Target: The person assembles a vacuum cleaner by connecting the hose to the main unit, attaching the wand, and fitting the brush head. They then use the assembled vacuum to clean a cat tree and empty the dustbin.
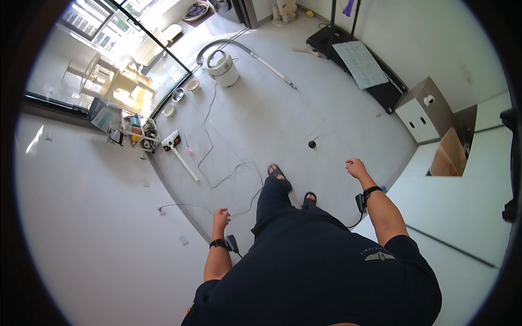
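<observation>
Lying before hands (221,218), cord (211,142), canister vacuum (224,71), bowls (178,94)

A thin grey cord (211,144) is laid in loose bends across the pale floor (272,119), one end joined to the wall (109,217). A small, round black object (312,144) is seen lying apart from it.

And there on the dark shirt (312,266), a small line of pale lettering (379,251) runs just above a pale winged emblem (379,257), tiny but partly readable!
</observation>
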